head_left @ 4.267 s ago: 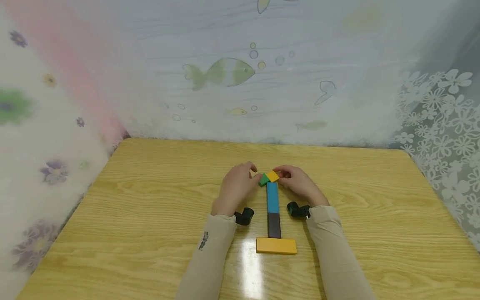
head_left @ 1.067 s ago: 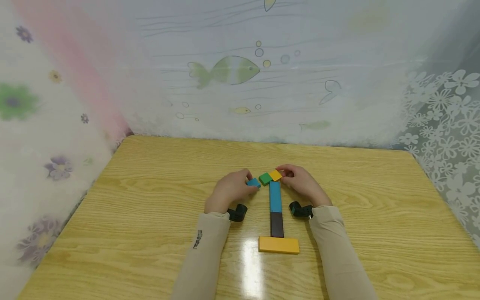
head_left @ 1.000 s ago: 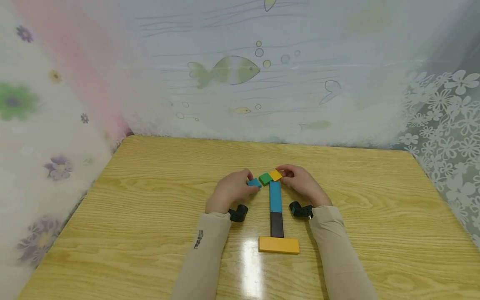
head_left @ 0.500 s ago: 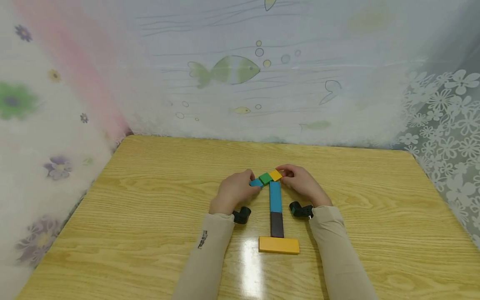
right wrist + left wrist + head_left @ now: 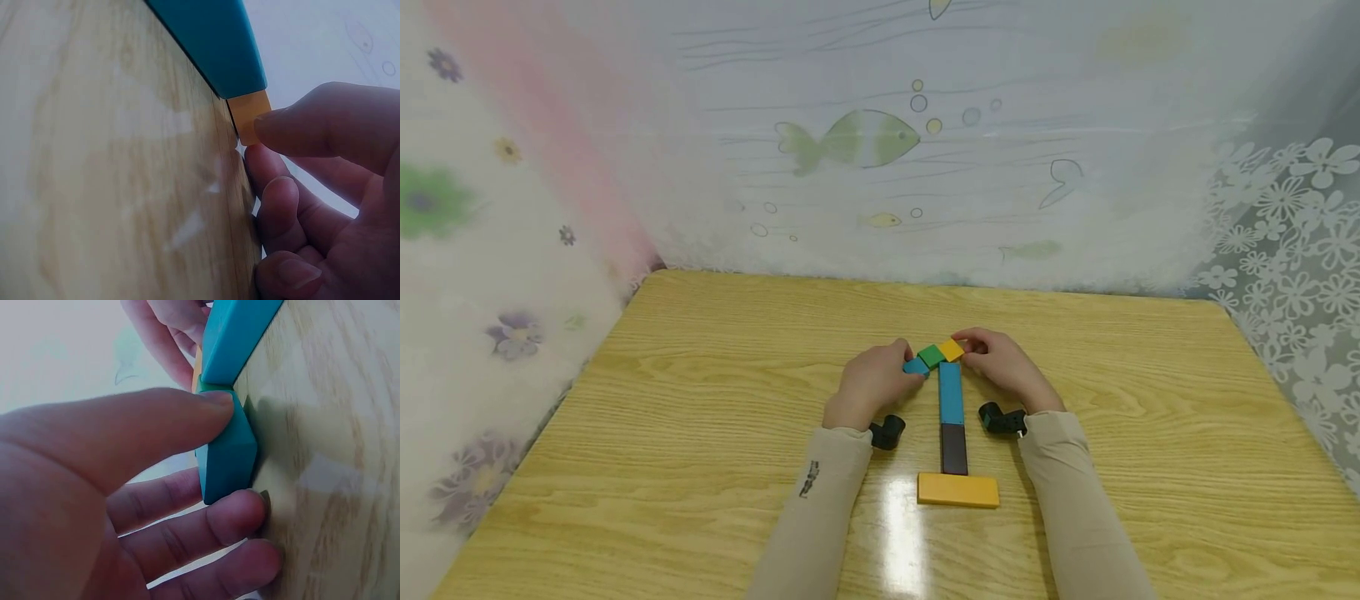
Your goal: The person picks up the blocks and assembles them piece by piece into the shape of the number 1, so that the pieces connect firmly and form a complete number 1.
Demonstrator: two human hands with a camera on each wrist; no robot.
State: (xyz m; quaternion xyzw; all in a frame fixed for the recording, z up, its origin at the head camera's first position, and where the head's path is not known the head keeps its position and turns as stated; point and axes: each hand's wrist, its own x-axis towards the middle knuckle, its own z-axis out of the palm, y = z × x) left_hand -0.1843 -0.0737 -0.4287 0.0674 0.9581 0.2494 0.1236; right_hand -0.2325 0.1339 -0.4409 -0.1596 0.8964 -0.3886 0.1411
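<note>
My left hand (image 5: 874,379) pinches a small blue block (image 5: 228,456) between thumb and fingers, the thumb on its near side. That block sits against a green block (image 5: 932,357), whose other side meets a yellow block (image 5: 952,350). The thumb and fingers of my right hand (image 5: 1003,364) grip the yellow block at its right corner. Below this slanted row, a long blue block (image 5: 951,393) runs toward me, its far end by the yellow and green blocks. A dark brown block (image 5: 954,450) continues the line to a yellow-orange bar (image 5: 958,490) lying crosswise.
Everything lies on a wood-grain table (image 5: 700,400). Behind it hangs a pale curtain (image 5: 850,200) with fish drawings, and patterned sheets flank both sides. A black wrist camera (image 5: 888,432) sticks out from the left wrist, another (image 5: 1000,419) from the right.
My left hand has brought the small blue block rightward until it meets the green block. My right hand stays at the yellow block.
</note>
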